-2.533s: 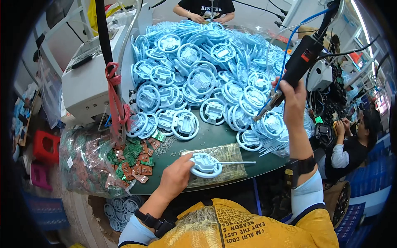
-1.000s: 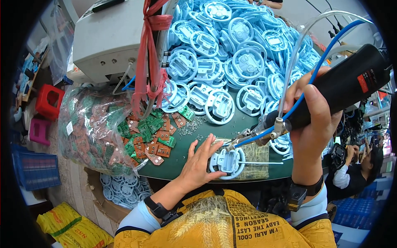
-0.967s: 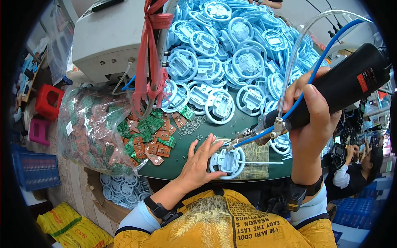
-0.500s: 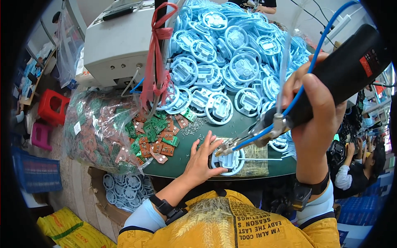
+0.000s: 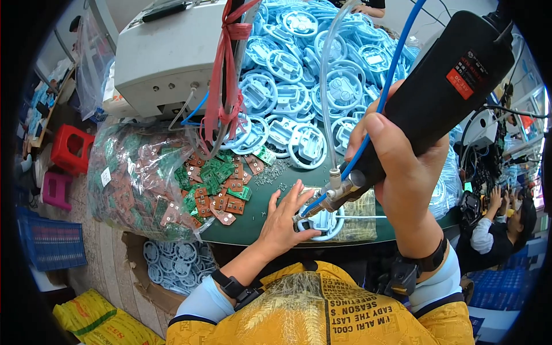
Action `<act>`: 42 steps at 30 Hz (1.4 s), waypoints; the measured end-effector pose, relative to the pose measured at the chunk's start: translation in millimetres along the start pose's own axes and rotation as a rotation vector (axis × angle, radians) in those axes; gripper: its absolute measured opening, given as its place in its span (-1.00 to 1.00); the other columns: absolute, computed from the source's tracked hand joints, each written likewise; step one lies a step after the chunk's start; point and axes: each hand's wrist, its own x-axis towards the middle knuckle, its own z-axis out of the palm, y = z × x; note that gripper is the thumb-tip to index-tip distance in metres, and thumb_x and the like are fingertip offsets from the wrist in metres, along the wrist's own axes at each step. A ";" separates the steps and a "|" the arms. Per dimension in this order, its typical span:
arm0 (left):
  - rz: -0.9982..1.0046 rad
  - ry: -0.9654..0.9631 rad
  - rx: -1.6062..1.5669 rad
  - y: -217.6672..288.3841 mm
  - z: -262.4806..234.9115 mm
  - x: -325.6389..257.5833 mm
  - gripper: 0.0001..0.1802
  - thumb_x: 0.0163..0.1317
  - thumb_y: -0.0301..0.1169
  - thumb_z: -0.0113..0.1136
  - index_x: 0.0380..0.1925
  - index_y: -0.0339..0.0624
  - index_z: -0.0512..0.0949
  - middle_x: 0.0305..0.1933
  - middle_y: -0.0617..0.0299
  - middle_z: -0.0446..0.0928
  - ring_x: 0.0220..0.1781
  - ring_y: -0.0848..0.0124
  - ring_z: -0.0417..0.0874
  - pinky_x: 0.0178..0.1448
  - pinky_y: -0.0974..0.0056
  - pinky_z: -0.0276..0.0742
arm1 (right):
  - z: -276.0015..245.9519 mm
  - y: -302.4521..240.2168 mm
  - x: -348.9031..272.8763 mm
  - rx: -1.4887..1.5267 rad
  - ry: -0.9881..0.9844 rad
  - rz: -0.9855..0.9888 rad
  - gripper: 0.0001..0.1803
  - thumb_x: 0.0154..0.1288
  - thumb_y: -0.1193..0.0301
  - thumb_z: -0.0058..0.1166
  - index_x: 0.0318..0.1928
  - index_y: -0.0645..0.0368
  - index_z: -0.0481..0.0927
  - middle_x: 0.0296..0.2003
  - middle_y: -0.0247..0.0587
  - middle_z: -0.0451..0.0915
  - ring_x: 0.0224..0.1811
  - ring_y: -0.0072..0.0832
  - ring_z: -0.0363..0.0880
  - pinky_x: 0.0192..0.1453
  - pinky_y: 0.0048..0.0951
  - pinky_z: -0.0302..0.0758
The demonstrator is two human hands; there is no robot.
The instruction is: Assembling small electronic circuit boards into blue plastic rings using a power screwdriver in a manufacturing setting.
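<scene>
My right hand [image 5: 406, 164] is wrapped around a black electric screwdriver [image 5: 437, 92] with a blue air hose and a clear tube running to its metal nose. The tool leans down to the left, its tip at the left side of a light blue steering-wheel-shaped plastic part [image 5: 325, 224] lying at the table's near edge. The exact contact point is hidden behind the nose and my fingers. My left hand [image 5: 280, 221] grips that part from its left, thumb along the near rim and fingers on the far side. A thin white rod sticks out to the part's right.
A large heap of similar blue parts [image 5: 339, 86] covers the table's far side. Loose screws [image 5: 273, 172] lie beside green and brown circuit boards [image 5: 221, 187], with a plastic bag [image 5: 135, 178] of more boards at left. A grey-white machine [image 5: 169, 63] stands behind. Another person works at right.
My right hand has brought the screwdriver left and tipped it steeper. Its nose now sits lower, by my left fingers. My left hand and the plastic part have barely moved.
</scene>
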 end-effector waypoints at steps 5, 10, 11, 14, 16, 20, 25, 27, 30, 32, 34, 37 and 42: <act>0.000 -0.008 -0.048 0.5 1.8 1.4 0.31 -0.08 -0.14 0.59 0.50 -0.22 -0.14 0.40 0.25 0.40 0.49 0.17 0.30 0.51 -0.22 -0.10 | 3.4 0.5 -10.0 0.054 0.000 -0.002 -0.72 0.23 0.57 0.13 -0.08 0.29 0.39 -0.41 -0.17 0.54 -0.52 -0.45 0.58 -0.42 -0.46 0.51; -0.033 -0.014 -0.069 -9.8 10.2 -3.4 0.25 -0.09 -0.14 0.59 0.49 -0.20 -0.03 0.43 0.19 0.35 0.50 0.19 0.26 0.52 -0.19 -0.10 | 11.1 2.7 -17.8 -0.007 0.011 -0.069 -0.64 0.20 0.61 0.18 0.00 0.33 0.43 -0.43 -0.26 0.56 -0.48 -0.56 0.58 -0.39 -0.49 0.54; -0.038 0.003 -0.055 -2.9 5.6 -1.2 0.19 -0.09 -0.15 0.59 0.47 -0.21 0.05 0.42 0.17 0.34 0.50 0.18 0.25 0.53 -0.19 -0.10 | 5.6 0.1 -15.6 0.073 0.046 -0.036 -0.65 0.22 0.59 0.17 0.01 0.33 0.43 -0.45 -0.25 0.55 -0.49 -0.55 0.58 -0.39 -0.49 0.54; -0.098 -0.003 -0.047 3.7 -0.6 -2.1 0.02 -0.07 -0.11 0.56 0.38 -0.15 0.27 0.43 0.12 0.30 0.51 0.13 0.21 0.51 -0.21 -0.09 | -27.0 -17.6 -7.5 0.196 0.155 -0.040 -0.66 0.27 0.53 0.12 0.02 0.34 0.41 -0.49 -0.22 0.52 -0.52 -0.50 0.57 -0.40 -0.48 0.53; 0.081 -0.067 0.123 5.3 -4.8 7.0 -0.02 -0.12 -0.03 0.56 0.28 -0.22 0.36 0.40 0.03 0.30 0.50 0.00 0.17 0.48 -0.12 0.02 | -60.0 -41.7 -0.1 0.115 0.168 -0.123 -0.68 0.29 0.50 0.08 0.03 0.35 0.40 -0.51 -0.19 0.51 -0.55 -0.48 0.56 -0.42 -0.47 0.52; 0.122 -0.155 0.229 33.1 -13.6 26.2 -0.12 -0.09 0.03 0.52 0.24 -0.07 0.44 0.38 0.05 0.34 0.50 0.04 0.18 0.46 -0.14 -0.01 | -70.3 -41.1 -3.3 -0.012 0.229 -0.156 -0.68 0.25 0.54 0.14 0.00 0.37 0.45 -0.48 -0.21 0.54 -0.54 -0.49 0.57 -0.43 -0.48 0.51; 0.099 -0.310 0.329 41.1 -0.8 45.0 -0.17 -0.11 0.07 0.51 0.17 -0.06 0.53 0.33 0.06 0.35 0.42 0.08 0.24 0.38 -0.14 0.04 | -69.3 -17.0 -8.3 0.004 0.247 -0.133 -0.66 0.17 0.62 0.24 -0.03 0.35 0.50 -0.41 -0.29 0.57 -0.47 -0.61 0.57 -0.39 -0.55 0.53; 0.030 -0.352 0.369 45.4 -1.6 47.7 -0.20 -0.16 0.07 0.53 0.08 -0.11 0.61 0.31 0.06 0.33 0.40 0.11 0.25 0.36 -0.14 0.04 | -70.1 -14.1 -10.8 0.015 0.225 -0.134 -0.64 0.16 0.61 0.27 -0.03 0.33 0.50 -0.40 -0.31 0.57 -0.46 -0.64 0.57 -0.40 -0.59 0.52; -0.003 -0.378 0.359 45.8 -1.5 48.5 -0.19 -0.17 0.06 0.54 0.07 -0.16 0.59 0.31 0.06 0.33 0.40 0.09 0.24 0.37 -0.13 0.03 | -68.9 -10.5 -11.1 0.044 0.221 -0.148 -0.67 0.17 0.59 0.27 -0.06 0.31 0.50 -0.40 -0.35 0.57 -0.48 -0.69 0.55 -0.42 -0.62 0.50; 0.020 -0.373 0.379 44.0 1.2 48.7 -0.19 -0.18 0.06 0.55 0.06 -0.18 0.59 0.31 0.05 0.33 0.40 0.08 0.23 0.38 -0.12 0.02 | -67.4 -11.1 -11.6 0.081 0.237 -0.092 -0.63 0.11 0.53 0.27 -0.06 0.26 0.49 -0.42 -0.38 0.51 -0.48 -0.68 0.47 -0.40 -0.58 0.44; 0.038 -0.364 0.400 41.6 2.6 48.0 -0.18 -0.19 0.05 0.55 0.05 -0.21 0.58 0.31 0.04 0.34 0.40 0.06 0.23 0.38 -0.12 0.01 | -65.9 -9.1 -11.1 0.124 0.246 -0.036 -0.60 0.06 0.46 0.26 -0.05 0.21 0.48 -0.45 -0.42 0.45 -0.47 -0.67 0.39 -0.39 -0.54 0.38; 0.031 -0.349 0.368 40.8 2.2 48.1 -0.16 -0.19 0.04 0.56 0.06 -0.23 0.56 0.32 0.05 0.34 0.40 0.05 0.23 0.40 -0.10 0.00 | -62.9 -0.9 -10.8 0.016 0.278 -0.097 -0.60 0.03 0.46 0.24 -0.08 0.20 0.46 -0.48 -0.32 0.44 -0.49 -0.56 0.40 -0.37 -0.47 0.42; 0.017 -0.354 0.375 41.1 3.3 42.1 -0.10 -0.06 0.07 0.49 0.26 -0.11 0.44 0.39 -0.06 0.35 0.44 -0.06 0.25 0.47 -0.15 -0.13 | -53.6 -3.2 -26.5 -0.126 0.273 -0.351 -0.59 0.02 0.49 0.19 -0.07 0.19 0.41 -0.50 -0.04 0.51 -0.53 -0.21 0.55 -0.37 -0.33 0.49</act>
